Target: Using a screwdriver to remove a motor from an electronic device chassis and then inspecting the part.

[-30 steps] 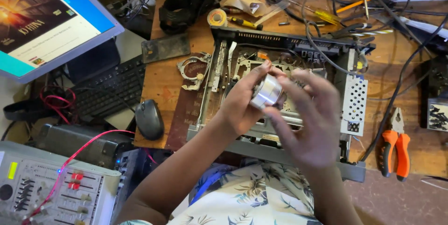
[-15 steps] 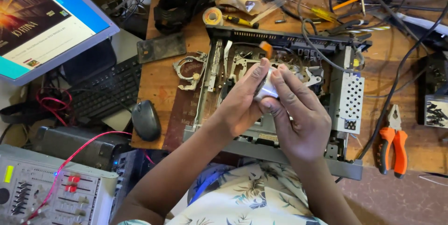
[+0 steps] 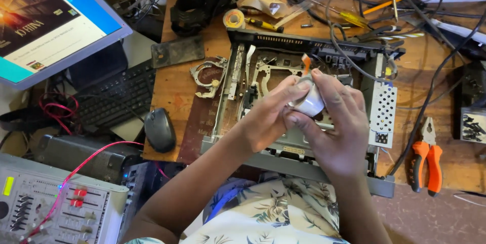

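A wooden workbench is being taken up almost wholly by clutter, and at its middle an opened grey device chassis is lying with its metal frames and boards exposed. To the far left a lit monitor is being shown tilted, with a black keyboard beneath it and a grey mixing console at the lower left corner, crossed by a red wire. A black mouse is resting at the bench's left edge, just beside the chassis.

Over the chassis, a small silvery cylindrical part is being held up between both hands. The left hand is being closed around it from the left, its fingertips pressed on the part's upper side. The right hand is being wrapped around it from the right and below, fingers curled over it, so that much of the part is being hidden.

Orange-handled pliers are lying near the right edge, well apart from the hands. A roll of tape is sitting behind the chassis.
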